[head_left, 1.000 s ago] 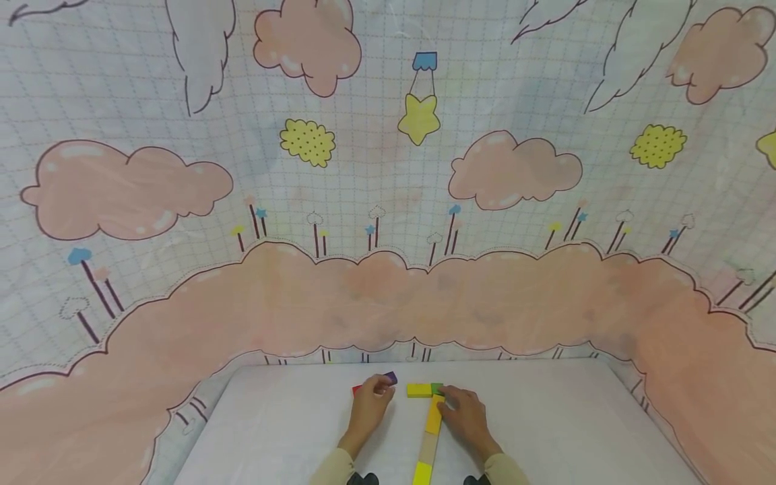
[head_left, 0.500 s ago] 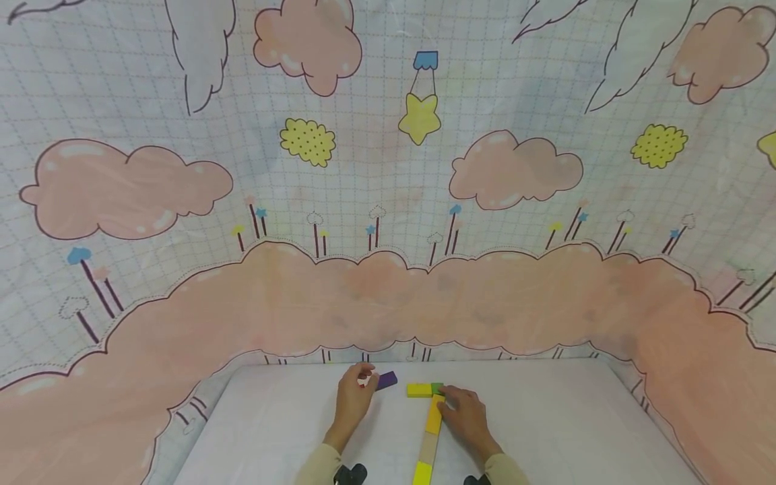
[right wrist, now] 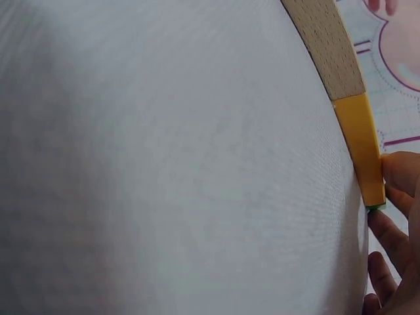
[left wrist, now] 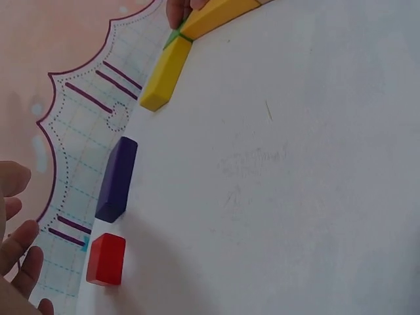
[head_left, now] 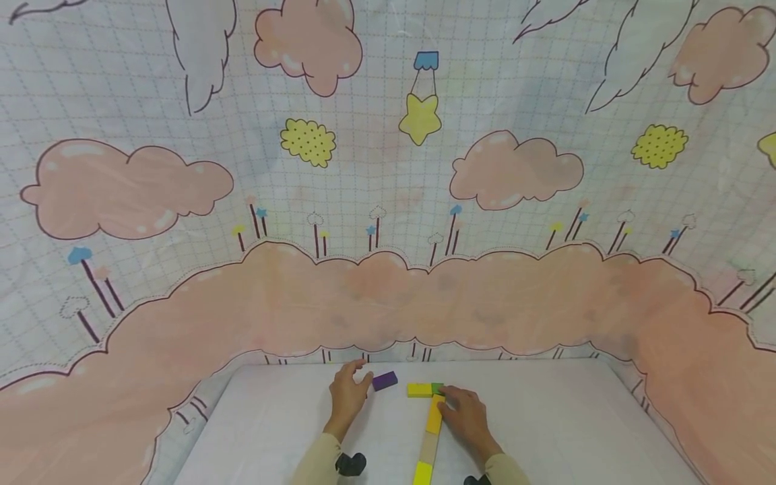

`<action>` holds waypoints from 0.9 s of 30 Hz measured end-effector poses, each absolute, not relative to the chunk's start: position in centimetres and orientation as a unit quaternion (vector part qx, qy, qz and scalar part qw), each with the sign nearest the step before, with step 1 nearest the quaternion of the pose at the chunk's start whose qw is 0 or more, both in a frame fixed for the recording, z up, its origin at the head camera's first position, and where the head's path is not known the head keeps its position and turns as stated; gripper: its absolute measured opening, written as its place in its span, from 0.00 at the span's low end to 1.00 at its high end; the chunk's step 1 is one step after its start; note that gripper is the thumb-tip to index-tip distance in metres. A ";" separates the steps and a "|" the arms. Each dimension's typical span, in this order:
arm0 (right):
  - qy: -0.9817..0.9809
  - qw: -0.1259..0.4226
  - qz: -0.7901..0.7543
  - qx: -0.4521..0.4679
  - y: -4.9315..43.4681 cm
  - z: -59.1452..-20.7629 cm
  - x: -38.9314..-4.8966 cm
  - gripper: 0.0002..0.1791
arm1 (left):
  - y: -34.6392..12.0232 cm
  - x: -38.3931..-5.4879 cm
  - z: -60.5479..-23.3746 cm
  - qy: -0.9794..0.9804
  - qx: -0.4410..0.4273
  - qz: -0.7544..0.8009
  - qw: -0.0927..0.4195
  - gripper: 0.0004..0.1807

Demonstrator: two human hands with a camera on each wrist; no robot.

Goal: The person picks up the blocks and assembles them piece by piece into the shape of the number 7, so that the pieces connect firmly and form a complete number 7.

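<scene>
My left hand (head_left: 348, 397) is held over the table's back, thumb and fingers apart with nothing between them. Beside its thumb lies a purple block (head_left: 384, 381); a red block (left wrist: 106, 259) lies near it in the left wrist view, mostly hidden by the hand in the head view. My right hand (head_left: 467, 414) rests at the corner of a line of blocks, its fingertips touching the small green block (head_left: 436, 388) and the orange block (head_left: 433, 414). A yellow block (head_left: 419, 391) extends left from the green one.
Below the orange block the row continues with a bare wooden block (head_left: 428, 446) and another yellow block (head_left: 422, 473) toward the front. The white tabletop (head_left: 564, 424) ends at a patterned cloth backdrop (head_left: 485, 303) just behind the purple block.
My left hand has let go of the purple block and drawn away leftward, leaving the block fully in sight while the hand covers the red one. The right hand has stayed in place.
</scene>
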State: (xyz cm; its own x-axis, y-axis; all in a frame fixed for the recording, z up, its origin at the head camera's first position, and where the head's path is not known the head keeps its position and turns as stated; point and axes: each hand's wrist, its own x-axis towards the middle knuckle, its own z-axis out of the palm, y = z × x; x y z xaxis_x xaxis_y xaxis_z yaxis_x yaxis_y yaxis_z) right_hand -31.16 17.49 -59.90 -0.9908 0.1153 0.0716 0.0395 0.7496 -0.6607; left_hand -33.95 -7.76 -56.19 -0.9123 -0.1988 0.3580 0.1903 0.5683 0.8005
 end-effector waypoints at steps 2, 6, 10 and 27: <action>-0.934 0.054 0.351 -0.041 17.5 -60.0 -31.1 0.19 | -7.7 -34.0 -56.4 -0.864 0.006 -0.459 0.205 0.18; -0.933 0.053 0.354 -0.043 17.4 -60.0 -31.1 0.19 | -7.5 -34.3 -57.0 -0.874 0.016 -0.446 0.190 0.19; -0.932 0.053 0.354 -0.044 17.4 -60.0 -31.1 0.19 | -7.4 -34.8 -57.7 -0.889 0.016 -0.422 0.178 0.18; -0.930 0.051 0.360 -0.051 17.4 -60.0 -31.1 0.19 | -6.5 -34.8 -58.9 -0.925 0.000 -0.344 0.161 0.18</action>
State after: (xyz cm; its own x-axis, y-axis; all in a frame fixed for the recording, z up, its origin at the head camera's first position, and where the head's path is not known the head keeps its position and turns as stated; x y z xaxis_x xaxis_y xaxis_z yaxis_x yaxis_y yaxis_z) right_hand -31.08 17.42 -60.02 -0.9896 0.1316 0.0583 0.0582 0.7362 -0.6742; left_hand -34.83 -6.51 -58.93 -0.9484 -0.1113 0.2968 0.1096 0.7635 0.6364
